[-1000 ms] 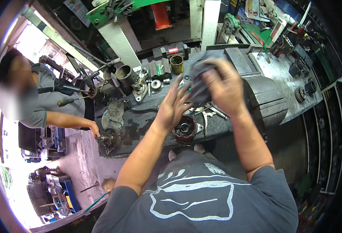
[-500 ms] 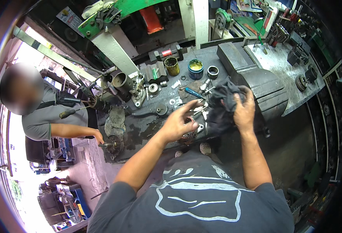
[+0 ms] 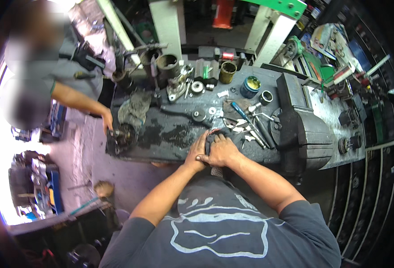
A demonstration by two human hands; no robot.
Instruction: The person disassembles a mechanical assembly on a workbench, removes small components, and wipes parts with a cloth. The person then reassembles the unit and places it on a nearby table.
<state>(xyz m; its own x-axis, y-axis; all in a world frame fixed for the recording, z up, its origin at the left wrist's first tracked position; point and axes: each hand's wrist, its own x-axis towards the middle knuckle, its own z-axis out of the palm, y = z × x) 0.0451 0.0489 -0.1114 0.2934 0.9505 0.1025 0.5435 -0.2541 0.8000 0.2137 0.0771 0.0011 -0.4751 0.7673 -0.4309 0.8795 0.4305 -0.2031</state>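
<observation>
At the bench's front edge my right hand point(image 3: 221, 152) presses a dark grey rag point(image 3: 219, 134) onto a round metal part, whose red rim point(image 3: 214, 130) peeks out. My left hand point(image 3: 196, 152) grips the left side of that covered part, fingers together. What lies under the rag is mostly hidden. Just beyond my hands are a ratchet-like tool point(image 3: 199, 115), a blue-handled screwdriver point(image 3: 238, 108) and scattered wrenches point(image 3: 255, 136).
A co-worker's hand point(image 3: 106, 119) touches a dark metal assembly point(image 3: 122, 139) at the bench's left. Cans point(image 3: 228, 71), a blue grease tub point(image 3: 250, 90) and a flanged housing point(image 3: 175, 91) stand along the back. A big vise point(image 3: 306, 139) occupies the right end; a cloth point(image 3: 135, 108) lies left.
The rag has come down from the right onto the round part at the front edge. My left hand has closed in beside it, next to my right. The view has shifted.
</observation>
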